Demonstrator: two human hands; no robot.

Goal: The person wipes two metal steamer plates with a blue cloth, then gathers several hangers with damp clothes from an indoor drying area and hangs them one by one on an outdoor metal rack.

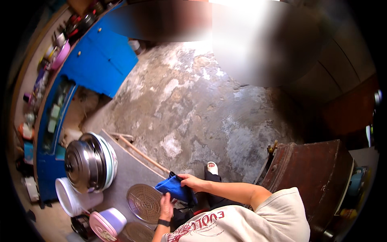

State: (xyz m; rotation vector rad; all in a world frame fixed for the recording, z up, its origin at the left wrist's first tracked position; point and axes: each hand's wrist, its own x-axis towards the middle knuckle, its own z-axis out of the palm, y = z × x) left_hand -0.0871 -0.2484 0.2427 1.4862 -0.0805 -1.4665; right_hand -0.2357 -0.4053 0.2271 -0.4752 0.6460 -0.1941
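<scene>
A folded piece of blue fabric with dark edging [174, 188] hangs over the near right edge of a grey tabletop [123, 174]. I cannot make out whether it is a cloth or a small bag. My right hand [192, 182] grips its upper right side, thumb and fingers closed. Just below the fabric is my left hand [166, 209], a dark band on its wrist. Its fingers stretch up beside the fabric's lower edge; whether they touch it is unclear. On the tabletop next to it lies a round perforated metal plate [141, 203].
A lidded metal pot [82, 164] stands on the table's left, near a white bucket [66, 197] and a pink-and-lilac tub [117, 220]. A wooden stick [141, 154] runs along the table edge. Blue cabinets [96, 56] stand left, a brown chest [310, 173] right.
</scene>
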